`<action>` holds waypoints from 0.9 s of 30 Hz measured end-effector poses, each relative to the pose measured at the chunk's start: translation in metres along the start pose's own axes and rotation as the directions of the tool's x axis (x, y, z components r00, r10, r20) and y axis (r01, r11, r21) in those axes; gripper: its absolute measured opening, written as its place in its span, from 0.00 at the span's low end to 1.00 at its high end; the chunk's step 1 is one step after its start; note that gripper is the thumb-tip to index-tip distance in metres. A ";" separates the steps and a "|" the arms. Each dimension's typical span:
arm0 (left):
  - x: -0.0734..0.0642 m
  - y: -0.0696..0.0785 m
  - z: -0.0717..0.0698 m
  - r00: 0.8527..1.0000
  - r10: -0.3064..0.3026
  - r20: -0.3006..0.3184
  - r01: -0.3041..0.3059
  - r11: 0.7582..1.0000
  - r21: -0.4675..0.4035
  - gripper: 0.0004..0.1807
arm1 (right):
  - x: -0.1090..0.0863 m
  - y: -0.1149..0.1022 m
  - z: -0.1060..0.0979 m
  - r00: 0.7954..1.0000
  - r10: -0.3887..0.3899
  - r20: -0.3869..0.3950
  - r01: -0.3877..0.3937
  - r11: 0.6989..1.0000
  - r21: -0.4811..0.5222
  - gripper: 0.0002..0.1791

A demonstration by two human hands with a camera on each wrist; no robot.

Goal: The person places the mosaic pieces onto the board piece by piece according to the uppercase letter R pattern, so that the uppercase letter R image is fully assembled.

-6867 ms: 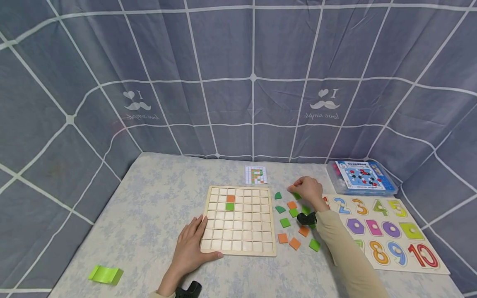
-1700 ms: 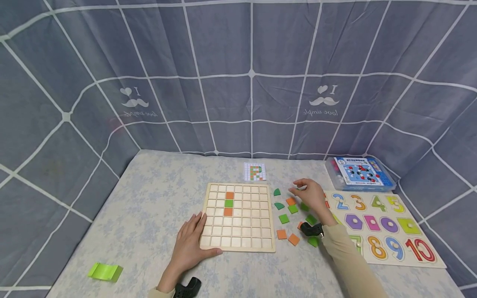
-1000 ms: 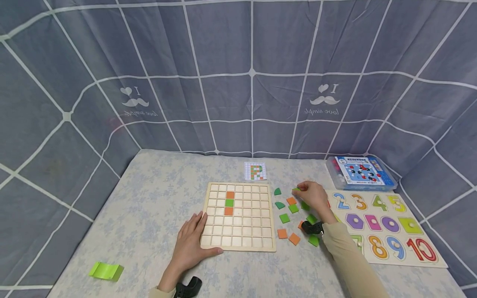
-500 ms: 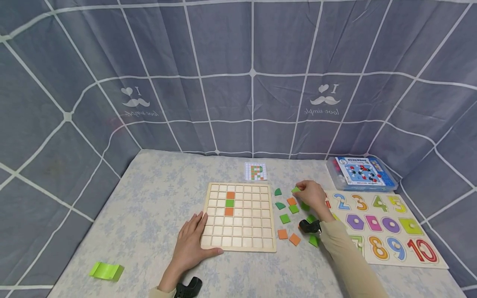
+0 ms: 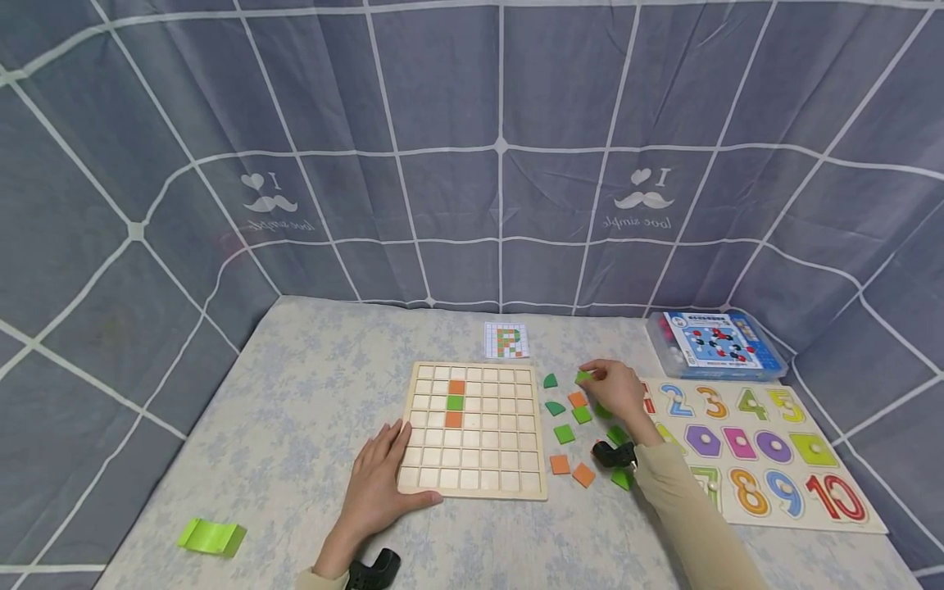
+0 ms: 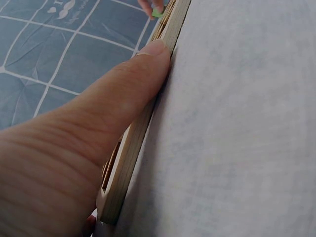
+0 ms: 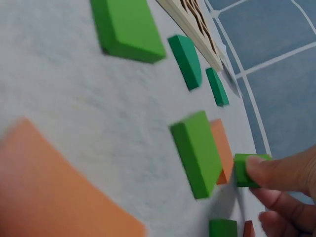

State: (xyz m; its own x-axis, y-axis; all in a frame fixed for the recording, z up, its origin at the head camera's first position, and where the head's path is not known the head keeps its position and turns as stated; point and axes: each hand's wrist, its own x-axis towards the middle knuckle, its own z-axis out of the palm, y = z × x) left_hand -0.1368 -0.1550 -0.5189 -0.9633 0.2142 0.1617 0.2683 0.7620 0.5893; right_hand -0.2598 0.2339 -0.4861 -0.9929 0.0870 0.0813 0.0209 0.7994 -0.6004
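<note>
My right hand [image 5: 616, 388] pinches a green square tile [image 7: 243, 170] between thumb and fingers, above the loose tiles right of the wooden grid board [image 5: 472, 498]. My left hand [image 5: 378, 475] lies at the board's near left corner, its fingers along the left side and its thumb [image 6: 123, 89] on the front edge. Within the grid, an orange tile [image 5: 457, 387], a green tile [image 5: 455, 402] and another orange tile [image 5: 453, 419] form a column. Behind the board lies a small pattern card [image 5: 506, 340] with a coloured figure on a grid.
Loose orange squares [image 5: 560, 465], green squares [image 5: 564, 433] and dark green quarter-round tiles [image 5: 555, 407] are scattered beside the board. Farther right are a number puzzle board [image 5: 800, 447] and a clear plastic box [image 5: 715, 348]. A bright green curved block [image 5: 211, 537] sits at the left.
A second orange tile has joined the column since the oldest frame. My right hand then took up a green tile and has shifted slightly left with it. The left hand stays put.
</note>
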 end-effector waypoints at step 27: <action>0.001 0.001 0.000 1.000 -0.006 0.001 0.006 1.000 0.019 0.63 | -0.052 -0.107 0.062 0.932 -0.349 0.098 0.305 0.902 0.305 0.03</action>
State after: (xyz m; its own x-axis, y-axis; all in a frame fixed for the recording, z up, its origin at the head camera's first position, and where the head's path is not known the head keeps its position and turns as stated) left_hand -0.1375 -0.1544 -0.5184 -0.9649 0.2100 0.1574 0.2625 0.7750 0.5748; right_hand -0.2178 0.1067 -0.4750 -0.9443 -0.2557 0.2072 -0.3200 0.5660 -0.7597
